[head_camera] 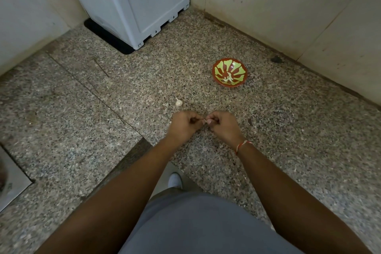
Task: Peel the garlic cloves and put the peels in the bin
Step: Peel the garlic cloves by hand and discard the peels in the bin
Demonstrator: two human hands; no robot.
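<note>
Speckled granite counter [288, 130], tiled corner; hands pinch clove [204, 121].

We are looking at a bowl [229, 72] showing red-brown with yellow-green, petal-like splashes, pale garlic cloves [227, 79] lying inside. The countertop [288, 130] is showing speckled grey, brown and black granite. A whitish garlic bulb [178, 102] is lying there. We are wearing a red-and-white thread [241, 146] (at the right wrist) and grey clothing [195, 225]. The appliance [136, 2] is showing pale grey on a black mat [103, 35].

garlic clove [204, 121] mostly hidden between curled fingers, bowl [229, 72] contents too small to tell
</note>
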